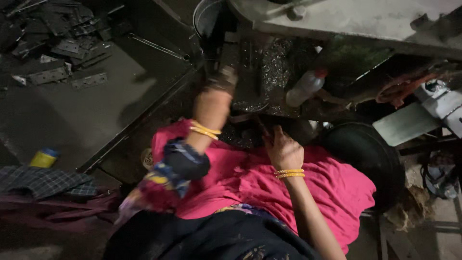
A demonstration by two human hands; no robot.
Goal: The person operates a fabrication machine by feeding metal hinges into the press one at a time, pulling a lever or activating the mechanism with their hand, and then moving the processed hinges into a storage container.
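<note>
**Hands at the machine bed**

The left hand (219, 79) reaches up, closed on a dark part at the machine (250, 72) — the right hand (283, 150) rests curled, fingertips at the bed's edge. Pink cloth (332, 183) covers the lap; metal plates (62, 43) lie well apart.

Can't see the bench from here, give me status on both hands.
Left hand up at the machine bed, grip hidden. Right hand loosely curled, low over pink cloth. Plastic bottle lying close by.

left hand (219, 79) stretched forward and up, fingers curled; right hand (283, 149) low, loosely closed.
</note>
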